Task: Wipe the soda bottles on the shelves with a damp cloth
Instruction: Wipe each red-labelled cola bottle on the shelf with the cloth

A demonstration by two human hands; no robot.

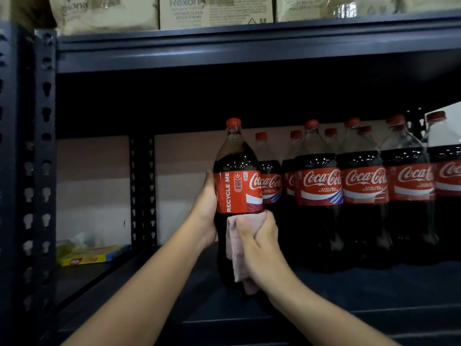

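A large cola bottle (237,176) with a red cap and red label stands upright at the front of the dark shelf (374,295). My left hand (207,203) grips its left side at label height. My right hand (259,240) holds a pale pink cloth (234,255) pressed against the bottle's lower body, just under the label; the cloth hangs down past my palm. Several more cola bottles (319,186) stand in rows to the right, further back on the same shelf.
Dark metal uprights (45,146) frame the rack on the left. A yellow and blue packet (92,255) lies on the neighbouring shelf at lower left. Cardboard boxes (214,11) sit on the shelf above. The shelf's front edge (324,318) runs below my wrists.
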